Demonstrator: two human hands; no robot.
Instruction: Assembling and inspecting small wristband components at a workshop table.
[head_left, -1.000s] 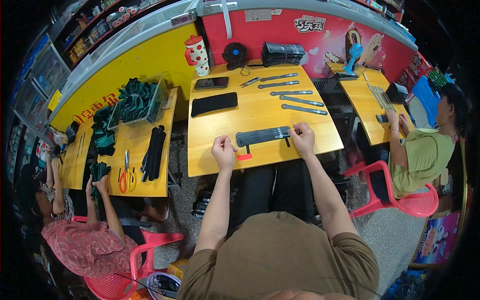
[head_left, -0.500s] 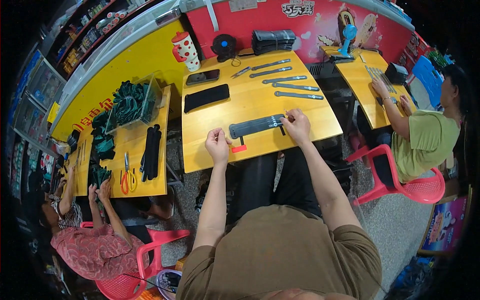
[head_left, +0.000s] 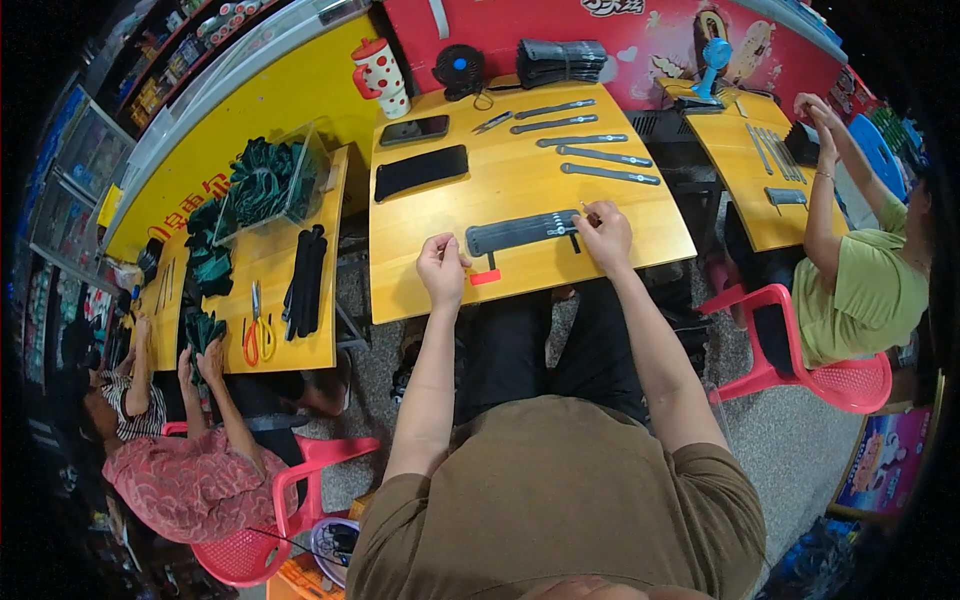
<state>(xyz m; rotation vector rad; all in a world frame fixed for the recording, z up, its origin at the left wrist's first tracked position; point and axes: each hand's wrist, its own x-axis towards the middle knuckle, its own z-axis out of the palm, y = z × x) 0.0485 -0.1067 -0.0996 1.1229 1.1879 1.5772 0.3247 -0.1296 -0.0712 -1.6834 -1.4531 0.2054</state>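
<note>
On a yellow wooden table (head_left: 520, 180) seen from above, a seated person in a brown shirt works with both bare hands near the table's close edge. A long dark grey strap (head_left: 522, 231) lies flat across the table, just in front of the person, running roughly from nine o'clock to three o'clock with a slight upward slant to the right.

At about one o'clock from the person's chest, the right hand (head_left: 604, 238) rests on the right end of the strap, fingers curled down and pinched together on something thin; what it is cannot be made out. At about eleven o'clock, the left hand (head_left: 443, 270) sits just below and left of the strap's left end, fingers curled into a loose fist; whether it holds anything cannot be told. A small red piece (head_left: 485, 277) lies on the table just beside that hand, under the strap's left end.

Farther back, toward twelve o'clock, several thin dark strips (head_left: 590, 150) lie spread side by side. A black flat pad (head_left: 420, 172) and a phone (head_left: 414, 129) lie at the table's far left. Along the back edge stand a white mug with red dots (head_left: 382, 77), a small black fan (head_left: 458, 70) and a stack of dark straps (head_left: 560, 61).

At nine o'clock, another person in a patterned top sits at a second yellow table bearing orange-handled scissors (head_left: 258, 335). At three o'clock, a person in a green shirt sits on a red chair (head_left: 800, 345).
</note>
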